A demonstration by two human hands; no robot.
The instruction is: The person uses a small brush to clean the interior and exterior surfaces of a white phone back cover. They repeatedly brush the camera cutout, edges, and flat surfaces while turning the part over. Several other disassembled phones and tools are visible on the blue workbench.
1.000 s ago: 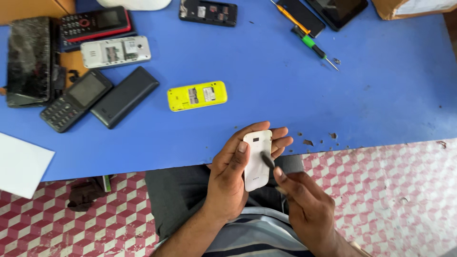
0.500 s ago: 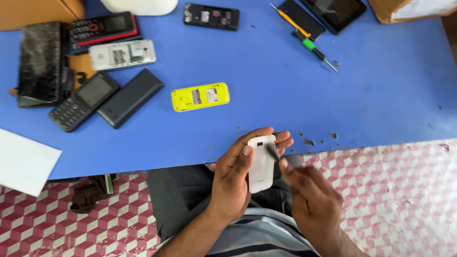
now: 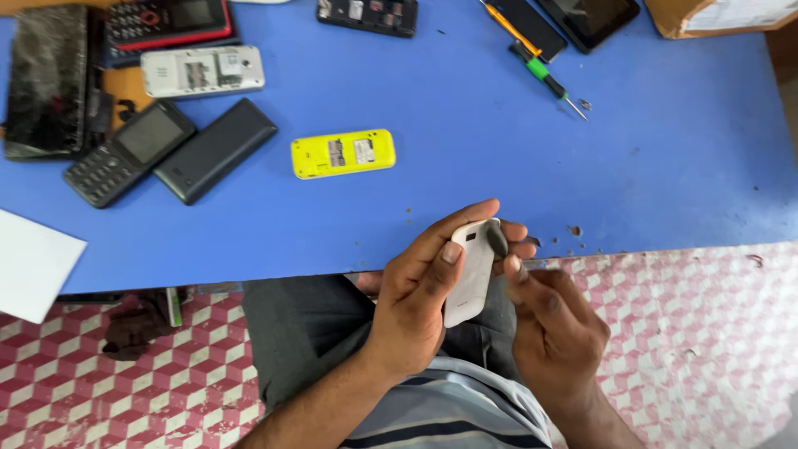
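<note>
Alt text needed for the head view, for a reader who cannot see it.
Left hand holds a white phone upright over the lap while the right hand presses a small dark pick at its top edge. On the blue table beyond lie a yellow phone, dark handsets and a green-handled screwdriver.

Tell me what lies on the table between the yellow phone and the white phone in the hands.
In the head view, only bare blue table with a few dark specks lies between the yellow phone and the white phone.

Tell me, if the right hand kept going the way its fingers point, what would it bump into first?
Probably the white phone that the left hand grips; the right hand has its fingertips at the phone's edge already.
</note>
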